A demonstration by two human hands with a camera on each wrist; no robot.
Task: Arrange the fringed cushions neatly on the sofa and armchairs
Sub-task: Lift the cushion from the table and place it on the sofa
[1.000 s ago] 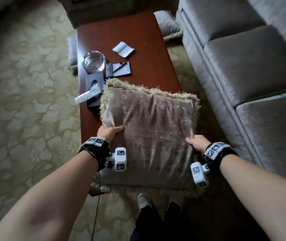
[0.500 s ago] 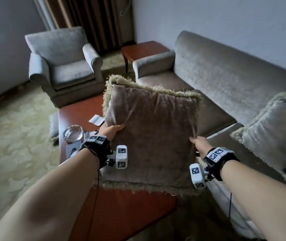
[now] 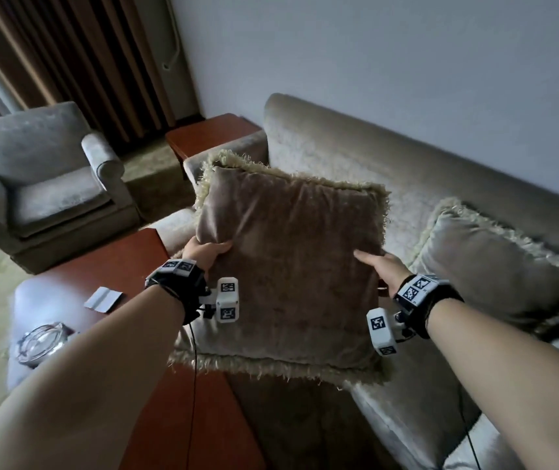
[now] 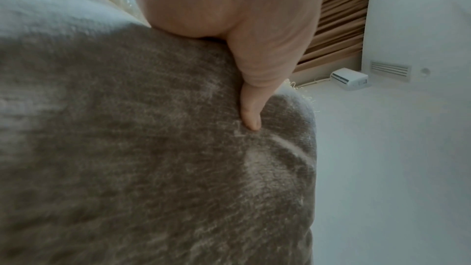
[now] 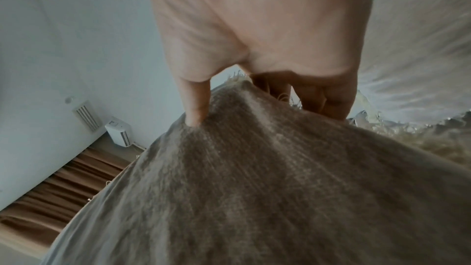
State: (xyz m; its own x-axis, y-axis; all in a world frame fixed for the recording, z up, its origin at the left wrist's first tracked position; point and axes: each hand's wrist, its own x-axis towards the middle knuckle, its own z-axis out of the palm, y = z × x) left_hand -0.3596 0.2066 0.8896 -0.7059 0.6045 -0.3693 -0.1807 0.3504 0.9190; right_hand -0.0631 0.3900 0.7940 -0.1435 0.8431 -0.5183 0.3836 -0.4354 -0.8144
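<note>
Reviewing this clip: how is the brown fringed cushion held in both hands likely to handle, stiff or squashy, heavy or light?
Probably squashy: the left hand's thumb dents the brown fringed cushion, and the fabric puckers under the right hand. Likely light for its size, since grips on its side edges alone hold it up off the sofa. The plush pile probably resists slipping.

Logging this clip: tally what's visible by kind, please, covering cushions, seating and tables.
Fringed cushions: 2, the held cushion and the cushion on the sofa
Seating: 2, the sofa and the armchair
Tables: 2, the coffee table and the side table
Total: 6
</note>
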